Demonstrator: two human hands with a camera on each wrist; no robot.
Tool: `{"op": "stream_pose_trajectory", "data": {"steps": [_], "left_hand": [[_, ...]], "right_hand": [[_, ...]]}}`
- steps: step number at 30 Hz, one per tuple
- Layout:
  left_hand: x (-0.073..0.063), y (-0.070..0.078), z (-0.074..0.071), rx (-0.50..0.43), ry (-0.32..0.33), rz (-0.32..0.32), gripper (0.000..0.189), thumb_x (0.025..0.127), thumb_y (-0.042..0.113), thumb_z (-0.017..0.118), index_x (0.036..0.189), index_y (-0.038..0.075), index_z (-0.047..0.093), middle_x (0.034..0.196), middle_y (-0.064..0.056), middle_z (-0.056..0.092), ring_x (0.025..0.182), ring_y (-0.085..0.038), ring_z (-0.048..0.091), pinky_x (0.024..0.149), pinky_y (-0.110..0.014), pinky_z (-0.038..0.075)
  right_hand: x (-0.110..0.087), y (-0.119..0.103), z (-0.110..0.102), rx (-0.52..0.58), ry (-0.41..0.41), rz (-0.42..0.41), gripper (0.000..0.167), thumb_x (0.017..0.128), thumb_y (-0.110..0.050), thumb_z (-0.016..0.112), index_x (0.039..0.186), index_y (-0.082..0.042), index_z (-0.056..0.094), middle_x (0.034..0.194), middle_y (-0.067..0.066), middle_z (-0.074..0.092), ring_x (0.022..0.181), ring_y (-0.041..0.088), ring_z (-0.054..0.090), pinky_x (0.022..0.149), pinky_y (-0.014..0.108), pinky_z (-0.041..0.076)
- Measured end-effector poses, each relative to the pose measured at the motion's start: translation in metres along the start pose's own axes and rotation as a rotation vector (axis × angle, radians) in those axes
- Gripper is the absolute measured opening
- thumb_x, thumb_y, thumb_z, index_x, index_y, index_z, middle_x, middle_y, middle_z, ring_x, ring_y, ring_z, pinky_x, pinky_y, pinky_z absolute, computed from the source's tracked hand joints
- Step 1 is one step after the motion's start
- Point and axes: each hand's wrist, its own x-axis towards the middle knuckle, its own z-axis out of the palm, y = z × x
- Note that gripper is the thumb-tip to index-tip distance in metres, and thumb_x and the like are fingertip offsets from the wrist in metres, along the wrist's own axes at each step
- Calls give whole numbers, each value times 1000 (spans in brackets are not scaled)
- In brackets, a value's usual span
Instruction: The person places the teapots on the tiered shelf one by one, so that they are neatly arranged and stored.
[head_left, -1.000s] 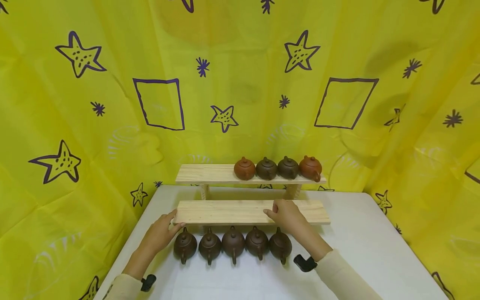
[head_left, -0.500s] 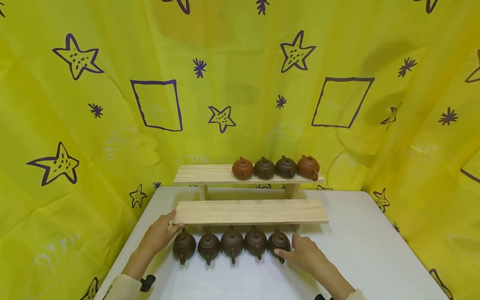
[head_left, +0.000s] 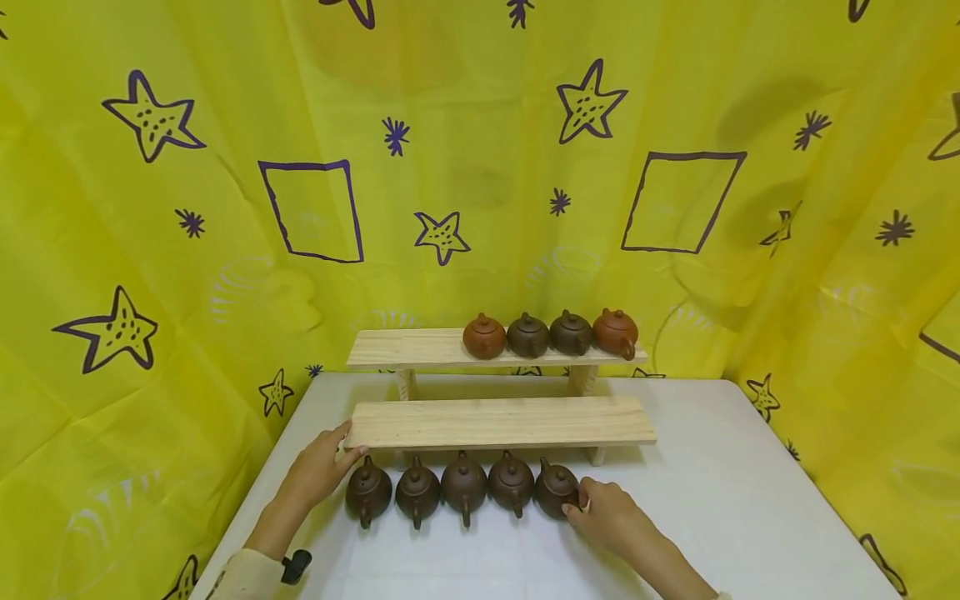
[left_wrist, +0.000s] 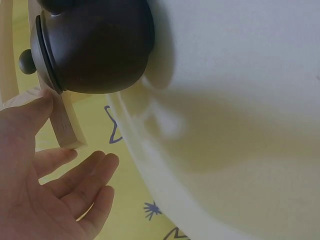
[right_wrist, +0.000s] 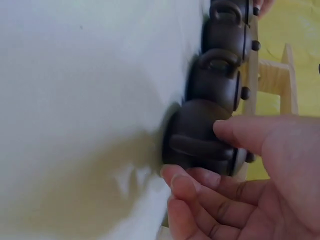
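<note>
Head view: right hand [head_left: 613,518] grasps the end teapot [head_left: 553,490], right of four dark teapots [head_left: 463,488] crowding the near tabletop [head_left: 480,562]. Left hand [head_left: 315,468], fingers loosely spread, touches the left end of the lower shelf [head_left: 502,422]; four pots [head_left: 527,336] line the far upper shelf [head_left: 408,347].

The teapot [head_left: 553,492] is dark brown and round, with its lid on. In the head view it stands upright at the lower right of centre, spout toward the upper left, handle side held by the right hand [head_left: 611,518]. The shelf [head_left: 498,422], a pale wooden board, lies across the lower centre; the left hand [head_left: 318,468] touches its left end.
</note>
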Motion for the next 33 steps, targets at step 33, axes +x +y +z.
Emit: {"op": "stream_pose_trajectory", "data": {"steps": [33], "left_hand": [[1,-2,2,-2,0,-2,71,105,35,67,154,-10,44,135,-38,60,122,-55,61,100,-66,51]], "right_hand": [[-25,7,32,83,110,-122,15,105,-11,65,94,-8,55,66,-7,48,52,1,43,50,15,40]]}}
